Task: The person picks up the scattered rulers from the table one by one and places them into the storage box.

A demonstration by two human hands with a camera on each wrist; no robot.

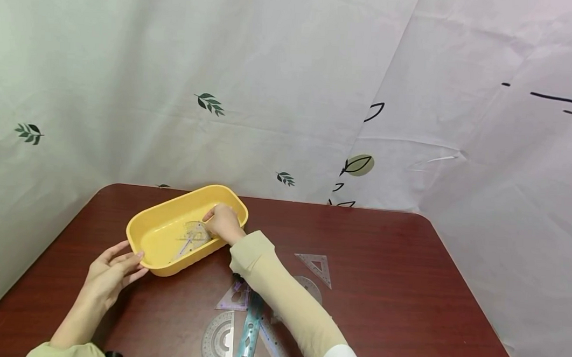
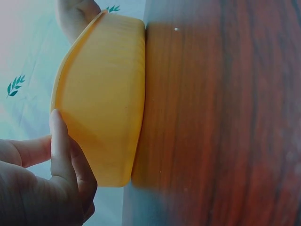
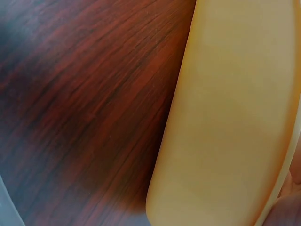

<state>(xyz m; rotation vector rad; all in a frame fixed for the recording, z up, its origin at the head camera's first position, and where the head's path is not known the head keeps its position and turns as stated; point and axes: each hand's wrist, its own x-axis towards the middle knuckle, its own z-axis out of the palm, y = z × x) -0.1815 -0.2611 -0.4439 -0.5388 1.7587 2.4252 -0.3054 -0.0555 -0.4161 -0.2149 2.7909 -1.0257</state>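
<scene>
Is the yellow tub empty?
No, the tub isn't empty: clear plastic pieces lie on its floor, beside the right hand.

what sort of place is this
Probably an indoor tabletop workspace, perhaps a makeshift one: a reddish-brown table stands before leaf-printed sheeting, with a yellow tray, a blue ruler and a clear protractor on it.
</scene>
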